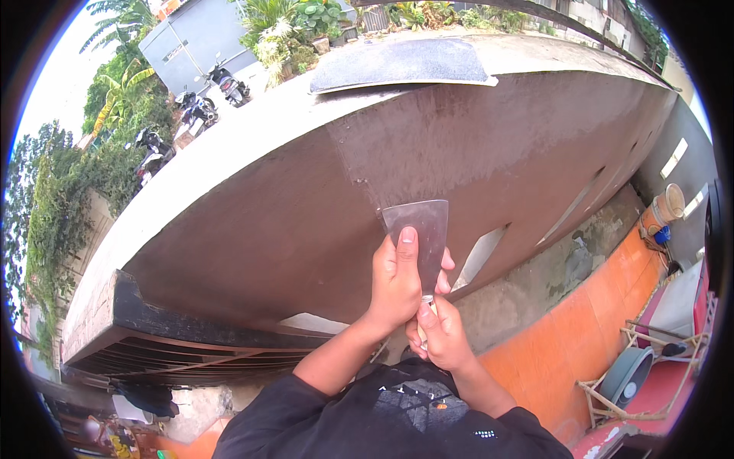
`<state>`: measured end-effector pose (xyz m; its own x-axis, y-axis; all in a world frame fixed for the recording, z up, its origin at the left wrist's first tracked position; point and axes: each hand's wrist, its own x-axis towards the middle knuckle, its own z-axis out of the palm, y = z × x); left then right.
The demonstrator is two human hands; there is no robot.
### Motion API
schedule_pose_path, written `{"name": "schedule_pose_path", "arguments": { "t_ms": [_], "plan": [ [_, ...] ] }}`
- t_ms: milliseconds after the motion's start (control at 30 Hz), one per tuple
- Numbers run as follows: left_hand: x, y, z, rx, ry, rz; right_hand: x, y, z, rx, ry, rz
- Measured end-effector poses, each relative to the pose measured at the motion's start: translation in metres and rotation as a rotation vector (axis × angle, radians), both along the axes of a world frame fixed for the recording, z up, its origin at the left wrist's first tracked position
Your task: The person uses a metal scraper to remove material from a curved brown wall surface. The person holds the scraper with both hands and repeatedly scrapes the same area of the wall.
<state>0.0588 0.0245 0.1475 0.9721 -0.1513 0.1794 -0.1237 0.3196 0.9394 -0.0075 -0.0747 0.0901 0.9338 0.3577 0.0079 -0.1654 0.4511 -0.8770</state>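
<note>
A putty knife with a wide steel blade [433,241] is held up in both hands, its broad edge pointing at a wall [275,229]. I cannot tell whether the edge touches the wall. My left hand [395,281] grips the blade, thumb flat along its face and fingertips showing past the far side. Lower down, my right hand [441,333] is closed around the pale handle, which is mostly hidden. Above the blade, part of the brown wall face has a different, greyer and rougher-looking finish.
A grey-blue mat [401,62] lies over the wall's top. Dark metal bars [189,356] run at lower left. On the right are orange floor tiles [567,327], stacked buckets [662,209] and a grey-green basin [628,376] in a wooden frame. Motorcycles [226,83] stand beyond the wall.
</note>
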Motion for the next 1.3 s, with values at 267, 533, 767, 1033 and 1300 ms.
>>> {"name": "schedule_pose_path", "arguments": {
  "t_ms": [267, 533, 767, 1033, 1300],
  "plan": [
    [0.008, 0.002, 0.037, -0.047, -0.073, 0.061, 0.018, 0.001, 0.044, -0.007, -0.075, 0.035],
    [-0.005, -0.007, 0.003, -0.04, 0.088, 0.066, -0.005, -0.011, 0.007, 0.034, 0.073, 0.079],
    [0.0, -0.002, 0.008, 0.009, 0.033, 0.057, 0.005, -0.001, 0.005, 0.042, 0.005, 0.065],
    [-0.006, -0.004, 0.024, -0.02, 0.05, 0.004, -0.001, -0.004, 0.018, 0.067, 0.009, 0.055],
    [-0.004, -0.002, 0.01, -0.007, 0.099, 0.015, -0.005, 0.001, 0.009, 0.041, 0.044, 0.025]
  ]
}}
